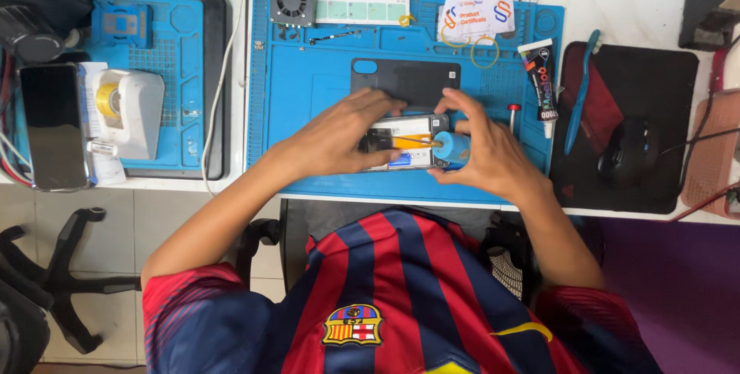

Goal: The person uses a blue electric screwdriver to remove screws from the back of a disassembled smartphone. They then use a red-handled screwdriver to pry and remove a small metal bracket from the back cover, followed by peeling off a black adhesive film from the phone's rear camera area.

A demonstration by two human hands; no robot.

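An opened phone (405, 143) lies face down near the front edge of a blue rubbery work mat (308, 81), its insides showing a pale battery with an orange strip across it. The left hand (339, 139) rests flat over the phone's left half, fingers spread and pressing it down rather than closed around it. The right hand (482, 150) curls around a small blue cylinder (452, 149) that stands on the phone's right end; thumb and fingers close on its sides, a firm hold as far as the view lets one judge, since the fingers hide most of it.

The mat is moulded with shallow compartments along its top edge. One of them holds a small black square fan (292, 0), beside it lies a long pale strip (362, 10), and a white printed card (476, 18) sits on a rubber band (484, 50). Just behind the phone lies a dark flat back cover (406, 81) with rounded corners, matte in finish. A black glue tube (538, 81) lies at the mat's right edge, with a red-capped pin (513, 112) next to it.

To the right, a black mouse (628, 150) sits on a dark mouse pad (655, 89), and a blue toothbrush (580, 89) lies on the pad's left side. To the left, a second blue mat (177, 50) carries a white tape dispenser (127, 112) with a yellow roll inside, and a glossy black phone (52, 126) lies beside it.
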